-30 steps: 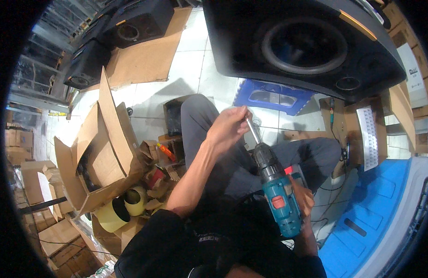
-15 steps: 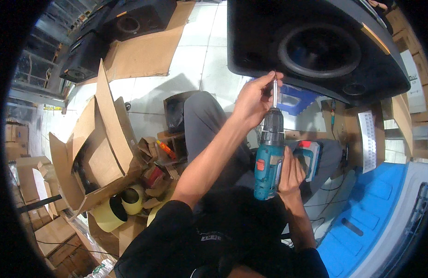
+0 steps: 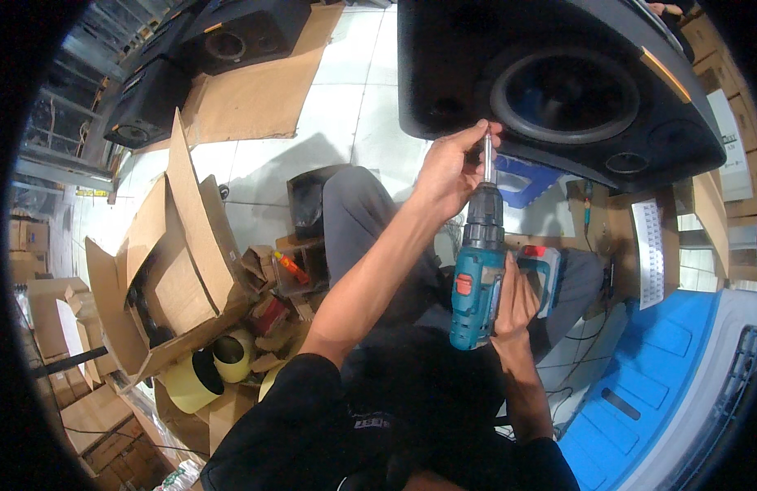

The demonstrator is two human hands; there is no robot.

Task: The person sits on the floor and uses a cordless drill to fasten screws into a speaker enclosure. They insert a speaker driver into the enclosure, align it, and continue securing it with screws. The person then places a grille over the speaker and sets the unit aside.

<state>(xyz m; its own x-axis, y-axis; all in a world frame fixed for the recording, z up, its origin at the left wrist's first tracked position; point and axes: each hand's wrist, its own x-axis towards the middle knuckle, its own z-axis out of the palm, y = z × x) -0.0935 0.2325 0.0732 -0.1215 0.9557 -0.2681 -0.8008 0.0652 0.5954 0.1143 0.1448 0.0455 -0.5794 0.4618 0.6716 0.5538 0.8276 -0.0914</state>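
Note:
A teal and black cordless drill (image 3: 474,290) points away from me in my right hand (image 3: 516,304), whose fingers wrap its grip. A long silver driver bit (image 3: 489,164) stands out of its black chuck. My left hand (image 3: 458,164) is closed, with thumb and fingertips pinched around the bit's far tip; whatever small piece they hold there is hidden. Just beyond the fingertips is the lower edge of a large black speaker cabinet (image 3: 460,74) with a round cone (image 3: 568,94). Between the cabinet and my lap shows a blue plastic piece (image 3: 530,184).
An open cardboard box (image 3: 169,286) and yellow rolls (image 3: 194,385) lie on the left. More black speakers (image 3: 255,37) rest on flat cardboard (image 3: 255,98) at the far left. At right are a blue ribbed panel (image 3: 640,385), a printed white sheet (image 3: 650,254) and a teal-handled tool (image 3: 588,209).
The drill and bit have moved slightly forward, toward the speaker's edge. The left fingertips stay at the bit's tip, and both hands keep their grips.

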